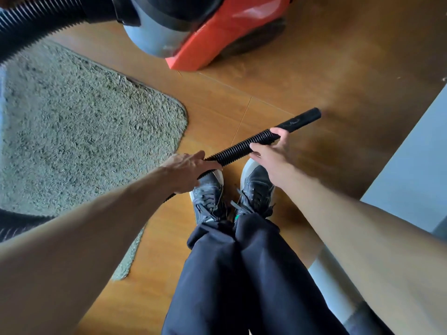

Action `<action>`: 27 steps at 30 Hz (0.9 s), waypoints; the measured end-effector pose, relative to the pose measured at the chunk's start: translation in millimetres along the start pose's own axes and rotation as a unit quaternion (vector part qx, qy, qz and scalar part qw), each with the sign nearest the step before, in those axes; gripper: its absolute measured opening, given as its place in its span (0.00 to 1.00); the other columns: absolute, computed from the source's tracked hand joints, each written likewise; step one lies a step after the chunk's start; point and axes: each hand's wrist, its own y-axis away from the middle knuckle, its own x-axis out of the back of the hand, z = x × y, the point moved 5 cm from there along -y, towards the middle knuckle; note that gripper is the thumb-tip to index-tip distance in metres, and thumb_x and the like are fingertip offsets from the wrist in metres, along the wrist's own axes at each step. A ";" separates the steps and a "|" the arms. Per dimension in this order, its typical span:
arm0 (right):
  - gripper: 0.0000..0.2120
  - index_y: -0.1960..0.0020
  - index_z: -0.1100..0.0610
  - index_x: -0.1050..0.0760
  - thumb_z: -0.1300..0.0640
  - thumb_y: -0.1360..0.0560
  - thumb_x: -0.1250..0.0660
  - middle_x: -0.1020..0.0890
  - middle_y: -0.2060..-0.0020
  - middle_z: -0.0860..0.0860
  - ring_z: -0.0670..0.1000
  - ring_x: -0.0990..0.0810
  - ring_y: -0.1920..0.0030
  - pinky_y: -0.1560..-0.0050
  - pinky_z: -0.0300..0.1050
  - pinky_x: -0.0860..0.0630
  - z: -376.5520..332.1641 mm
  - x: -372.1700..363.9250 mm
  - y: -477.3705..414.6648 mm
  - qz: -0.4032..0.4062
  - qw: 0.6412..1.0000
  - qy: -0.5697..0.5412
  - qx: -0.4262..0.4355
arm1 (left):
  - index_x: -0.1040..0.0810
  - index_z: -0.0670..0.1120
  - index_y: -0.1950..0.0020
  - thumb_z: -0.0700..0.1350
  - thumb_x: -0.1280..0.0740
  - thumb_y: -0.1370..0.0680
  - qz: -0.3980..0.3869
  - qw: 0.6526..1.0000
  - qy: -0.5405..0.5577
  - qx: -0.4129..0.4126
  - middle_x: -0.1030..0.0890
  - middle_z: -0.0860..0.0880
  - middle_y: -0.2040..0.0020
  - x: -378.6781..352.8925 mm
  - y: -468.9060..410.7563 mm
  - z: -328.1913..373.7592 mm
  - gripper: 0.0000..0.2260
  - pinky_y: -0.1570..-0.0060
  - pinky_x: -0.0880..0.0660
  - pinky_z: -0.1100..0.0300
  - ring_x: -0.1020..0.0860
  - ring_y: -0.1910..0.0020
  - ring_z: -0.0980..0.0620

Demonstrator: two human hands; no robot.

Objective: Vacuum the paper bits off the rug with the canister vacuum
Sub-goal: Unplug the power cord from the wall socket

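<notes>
A red and grey canister vacuum (217, 37) stands on the wooden floor at the top of the view. Its black ribbed hose (239, 148) loops round the left side and comes back in front of me, ending in a smooth black nozzle (300, 120) that points up and right. My left hand (186, 170) grips the hose above my left shoe. My right hand (273, 151) holds the hose where the ribs meet the nozzle. The shaggy grey-green rug (84, 131) lies to the left. No paper bits show on it.
My two dark shoes (232, 194) and dark trouser legs stand on the wooden floor (338, 68) beside the rug's corner. A pale grey surface (416, 180) runs along the right edge. More hose (36, 27) crosses the top left and lower left.
</notes>
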 end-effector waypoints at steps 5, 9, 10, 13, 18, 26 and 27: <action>0.26 0.40 0.46 0.37 0.69 0.27 0.33 0.21 0.46 0.60 0.51 0.18 0.55 0.58 0.38 0.19 17.3 5.3 -16.6 -0.001 0.997 0.076 -0.006 | 0.46 0.60 0.21 0.50 0.35 0.20 -0.016 0.999 -0.019 0.041 0.30 0.49 0.45 -8.5 -9.8 -2.1 0.31 0.74 0.36 0.65 0.28 0.61 0.56; 0.26 0.38 0.43 0.35 0.67 0.29 0.36 0.20 0.60 0.51 0.53 0.17 0.58 0.50 0.55 0.18 12.8 6.4 -19.4 0.011 0.976 0.215 0.024 | 0.51 0.63 0.21 0.44 0.42 0.16 0.013 0.998 -0.050 0.042 0.32 0.44 0.34 -14.8 -14.2 -7.0 0.29 0.68 0.30 0.65 0.24 0.54 0.53; 0.27 0.36 0.44 0.35 0.66 0.29 0.37 0.21 0.60 0.51 0.56 0.17 0.56 0.50 0.56 0.18 9.3 6.1 -18.8 0.010 0.967 0.251 0.035 | 0.51 0.64 0.21 0.43 0.43 0.16 0.018 0.997 -0.063 0.047 0.33 0.44 0.34 -15.6 -14.9 -8.5 0.29 0.66 0.29 0.65 0.23 0.51 0.52; 0.29 0.29 0.50 0.35 0.65 0.28 0.37 0.25 0.46 0.53 0.56 0.21 0.48 0.46 0.50 0.21 -4.5 7.9 -14.9 -0.004 0.933 0.355 0.056 | 0.53 0.66 0.22 0.40 0.41 0.16 -0.009 0.992 -0.103 0.072 0.36 0.43 0.29 -16.9 -14.4 -8.1 0.32 0.63 0.28 0.64 0.26 0.42 0.48; 0.26 0.28 0.59 0.36 0.60 0.25 0.37 0.31 0.44 0.56 0.55 0.26 0.48 0.53 0.44 0.26 -35.0 5.7 10.5 -0.090 0.842 0.526 0.081 | 0.48 0.68 0.23 0.41 0.38 0.19 -0.131 0.987 -0.034 0.089 0.50 0.42 0.20 3.8 -0.1 13.1 0.33 0.43 0.23 0.52 0.37 0.27 0.38; 0.30 0.24 0.57 0.44 0.52 0.21 0.36 0.34 0.32 0.59 0.60 0.33 0.32 0.36 0.50 0.32 -139.7 -0.5 93.6 -0.107 0.748 0.620 0.212 | 0.41 0.50 0.22 0.53 0.37 0.19 0.028 0.990 0.092 0.103 0.29 0.39 0.33 132.3 46.3 43.2 0.27 0.42 0.24 0.48 0.26 0.37 0.42; 0.29 0.25 0.57 0.43 0.51 0.21 0.36 0.34 0.33 0.58 0.60 0.32 0.33 0.37 0.50 0.31 -156.9 -1.0 106.8 -0.099 0.735 0.627 0.238 | 0.43 0.48 0.22 0.55 0.37 0.19 0.052 0.988 0.072 0.126 0.30 0.39 0.32 153.6 56.8 44.8 0.30 0.43 0.25 0.48 0.27 0.36 0.41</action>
